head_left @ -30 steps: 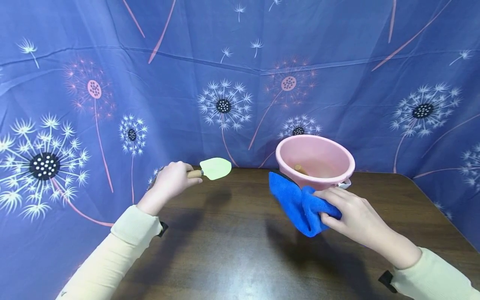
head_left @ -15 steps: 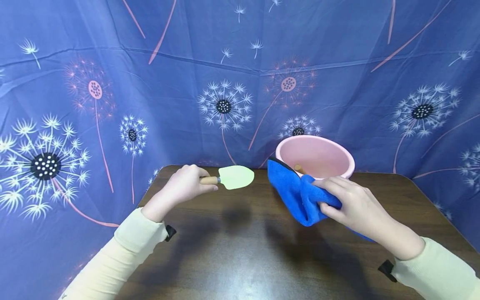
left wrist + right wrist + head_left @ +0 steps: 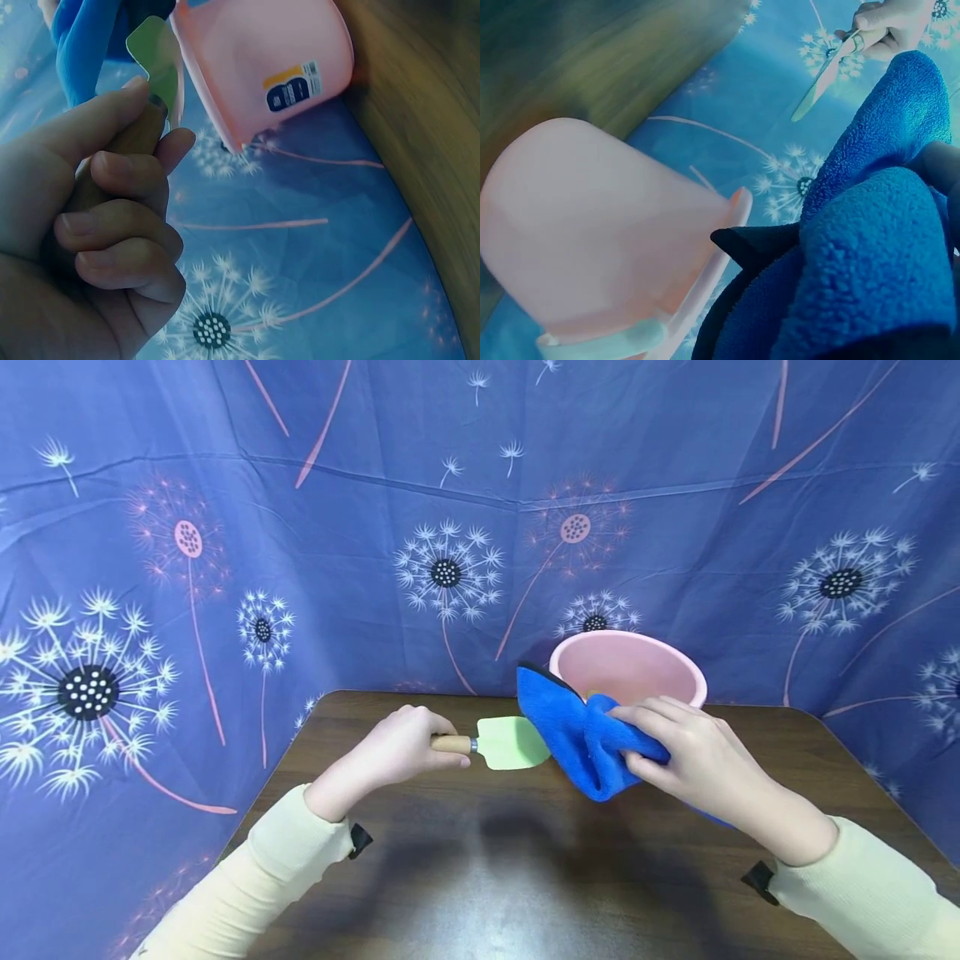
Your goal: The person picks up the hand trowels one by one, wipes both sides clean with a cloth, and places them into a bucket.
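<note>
My left hand (image 3: 401, 747) grips the wooden handle of a small trowel (image 3: 512, 743) with a pale green blade. In the left wrist view, its fingers (image 3: 124, 217) are curled round that handle. A fluffy blue cloth (image 3: 581, 735) with a dark edge hangs bunched from my right hand (image 3: 693, 756), pinched between thumb and fingers. In the head view the blade's tip meets the cloth's left side; whether they touch I cannot tell. Behind the cloth stands a pink bucket (image 3: 633, 652), its front partly hidden.
The brown wooden table (image 3: 420, 877) carries the bucket near its back edge. A blue dandelion-print curtain (image 3: 337, 568) closes off the back and sides. The bucket has a pale handle (image 3: 619, 341) and a label (image 3: 292, 86) on its wall.
My left hand has carried the trowel right and toward the front, up to the cloth. My right hand has lifted the cloth slightly and shifted a little left. The bucket stays put.
</note>
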`<state>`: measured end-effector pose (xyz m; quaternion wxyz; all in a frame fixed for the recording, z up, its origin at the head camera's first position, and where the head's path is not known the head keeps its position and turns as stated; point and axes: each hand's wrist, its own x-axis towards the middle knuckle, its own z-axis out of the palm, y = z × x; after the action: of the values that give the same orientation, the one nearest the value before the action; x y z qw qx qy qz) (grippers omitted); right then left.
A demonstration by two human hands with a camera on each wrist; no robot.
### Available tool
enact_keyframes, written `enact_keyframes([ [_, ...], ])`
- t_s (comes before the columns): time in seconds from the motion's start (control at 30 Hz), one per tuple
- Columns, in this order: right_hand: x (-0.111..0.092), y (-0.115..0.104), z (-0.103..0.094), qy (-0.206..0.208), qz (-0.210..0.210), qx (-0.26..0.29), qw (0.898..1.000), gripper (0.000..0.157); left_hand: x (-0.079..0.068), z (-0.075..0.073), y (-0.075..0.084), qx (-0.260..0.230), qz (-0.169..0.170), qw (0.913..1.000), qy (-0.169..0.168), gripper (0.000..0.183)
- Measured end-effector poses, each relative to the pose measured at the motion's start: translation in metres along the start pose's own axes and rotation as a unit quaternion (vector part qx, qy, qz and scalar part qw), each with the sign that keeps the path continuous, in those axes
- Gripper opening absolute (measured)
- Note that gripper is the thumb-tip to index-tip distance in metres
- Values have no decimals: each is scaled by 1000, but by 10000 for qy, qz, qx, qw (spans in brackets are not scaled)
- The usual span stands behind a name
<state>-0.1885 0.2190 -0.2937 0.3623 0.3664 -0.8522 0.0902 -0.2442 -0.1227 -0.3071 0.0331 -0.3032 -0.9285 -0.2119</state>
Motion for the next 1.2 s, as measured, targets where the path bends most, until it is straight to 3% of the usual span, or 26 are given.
enact_keyframes([
  [0.37, 16, -7, 9, 322, -610, 119, 9975, 42, 13, 15, 16, -92, 317, 9992, -210, 21],
  [0.7, 16, -10, 20, -179, -744, 106, 9970, 31, 21, 31, 20, -335, 705, 9967, -230, 21],
  [0.87, 13, -12, 26, -442, -781, 41, 9960, 41, 22, 37, 22, -448, 943, 9944, -172, 20],
  [1.2, 8, -18, 34, -744, -1042, -362, 9911, 41, 21, 43, 30, -606, 983, 9933, -4, 20],
])
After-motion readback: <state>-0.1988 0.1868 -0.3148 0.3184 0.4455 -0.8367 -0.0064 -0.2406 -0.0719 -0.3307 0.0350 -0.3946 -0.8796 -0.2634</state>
